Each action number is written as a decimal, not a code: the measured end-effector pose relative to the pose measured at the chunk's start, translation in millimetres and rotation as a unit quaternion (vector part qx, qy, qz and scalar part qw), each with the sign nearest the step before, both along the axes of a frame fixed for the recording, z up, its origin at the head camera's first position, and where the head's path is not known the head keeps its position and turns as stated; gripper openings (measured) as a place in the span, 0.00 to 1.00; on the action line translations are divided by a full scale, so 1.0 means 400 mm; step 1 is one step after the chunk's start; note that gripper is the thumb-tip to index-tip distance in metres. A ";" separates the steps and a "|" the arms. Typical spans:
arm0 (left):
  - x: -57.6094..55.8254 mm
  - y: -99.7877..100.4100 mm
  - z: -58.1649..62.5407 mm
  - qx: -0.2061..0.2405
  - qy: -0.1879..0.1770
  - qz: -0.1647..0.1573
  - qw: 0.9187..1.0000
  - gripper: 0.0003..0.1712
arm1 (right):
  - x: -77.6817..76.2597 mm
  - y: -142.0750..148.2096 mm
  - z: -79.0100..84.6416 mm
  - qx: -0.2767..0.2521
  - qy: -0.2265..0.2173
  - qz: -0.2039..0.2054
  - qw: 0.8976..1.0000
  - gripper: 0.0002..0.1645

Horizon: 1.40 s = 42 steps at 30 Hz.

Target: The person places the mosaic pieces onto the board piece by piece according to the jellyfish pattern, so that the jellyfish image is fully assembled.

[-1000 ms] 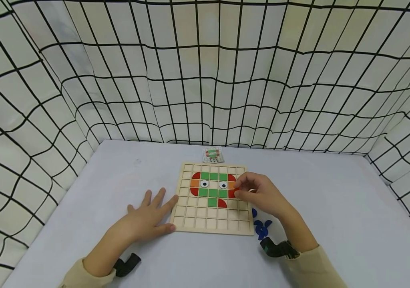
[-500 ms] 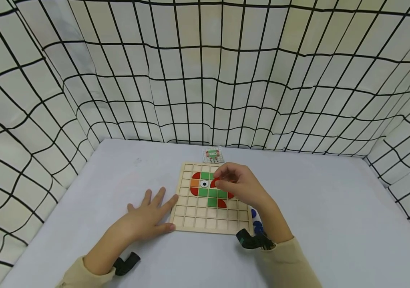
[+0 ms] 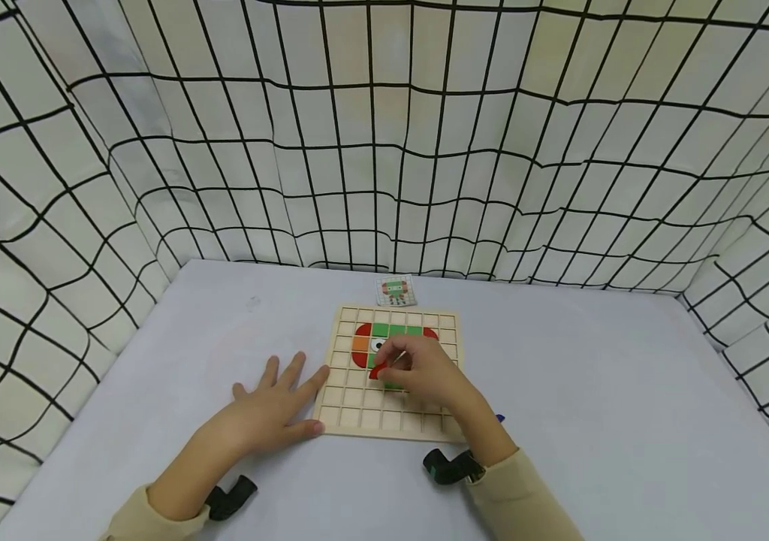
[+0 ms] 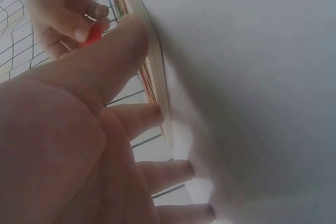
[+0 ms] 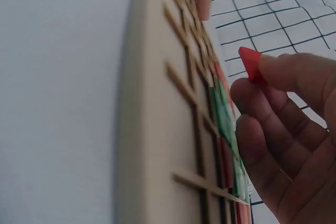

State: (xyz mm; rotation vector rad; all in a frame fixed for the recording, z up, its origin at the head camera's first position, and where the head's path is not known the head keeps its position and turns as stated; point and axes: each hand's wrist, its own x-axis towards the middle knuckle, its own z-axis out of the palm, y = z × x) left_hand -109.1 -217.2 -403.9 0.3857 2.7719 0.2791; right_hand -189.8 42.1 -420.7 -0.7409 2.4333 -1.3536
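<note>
A wooden grid board [image 3: 357, 418] lies on the white table, with inlaid green squares [image 3: 396, 330], an orange square [image 3: 360, 343], red rounded corner pieces [image 3: 429, 332] and an eye tile [image 3: 377, 345]. My right hand [image 3: 421, 370] is over the middle of the board, pinching a red quarter-round piece [image 5: 250, 64] between thumb and fingers. It covers part of the pattern, including the second eye tile. At the board's left edge my left hand [image 3: 266, 417] lies with fingers spread; thumb and a fingertip touch the edge.
Behind the board lies a small picture card [image 3: 396, 290] with a similar pattern. A bit of a blue piece [image 3: 500, 418] shows beside my right forearm, which hides the others. Black netting [image 3: 391, 146] over white walls encloses the table at the back and sides.
My right hand has carried the red piece leftward from the board's right side, then down toward the lower middle. The left hand stays at the board's edge.
</note>
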 end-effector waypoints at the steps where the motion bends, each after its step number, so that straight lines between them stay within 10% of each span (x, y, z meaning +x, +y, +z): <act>1: 0.000 0.000 0.001 -0.001 0.000 0.000 1.000 0.48 | 0.002 -0.003 -0.003 0.013 0.005 0.000 1.000 0.07; 22: -0.004 0.004 -0.003 -0.001 0.004 -0.001 1.000 0.48 | 0.018 -0.031 -0.014 0.157 0.098 -0.010 0.983 0.08; 42: -0.004 0.001 -0.012 -0.002 0.008 -0.005 1.000 0.48 | 0.043 -0.044 -0.002 0.205 0.086 -0.022 0.975 0.07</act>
